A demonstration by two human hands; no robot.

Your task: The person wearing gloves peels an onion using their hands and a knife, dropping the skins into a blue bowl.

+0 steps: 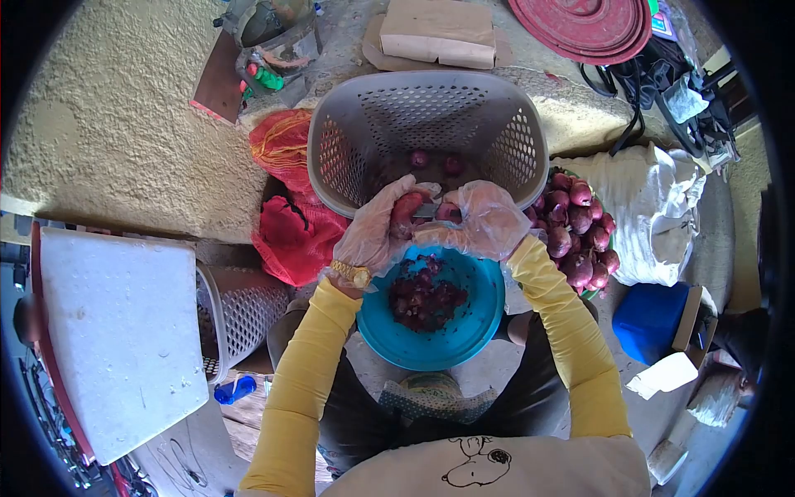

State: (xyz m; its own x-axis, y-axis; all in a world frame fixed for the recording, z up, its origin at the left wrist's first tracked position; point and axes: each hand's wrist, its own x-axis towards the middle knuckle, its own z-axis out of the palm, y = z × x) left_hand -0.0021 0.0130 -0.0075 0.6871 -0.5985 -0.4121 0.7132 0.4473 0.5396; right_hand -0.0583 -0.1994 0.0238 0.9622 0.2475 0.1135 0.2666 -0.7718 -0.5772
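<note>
My left hand (377, 230), in a clear plastic glove with a gold-coloured band at the wrist, is closed around a reddish, elongated thing (405, 212); I cannot tell what it is. My right hand (490, 217), also gloved in plastic, is closed with a purple-red onion (448, 212) at its fingertips. A narrow grey blade-like strip (426, 210) shows between the hands. Both hands are over the near rim of a grey perforated basket (424, 91), which has a few red onions (420, 158) inside. Below them stands a turquoise basin (431, 356) with dark onion skins (424, 296) in it.
A heap of red onions (580, 224) lies to the right, beside a white sack (658, 211). Red mesh bags (290, 224) and another perforated basket (252, 311) are on the left, near a white board (120, 331). A blue container (650, 321) stands at right.
</note>
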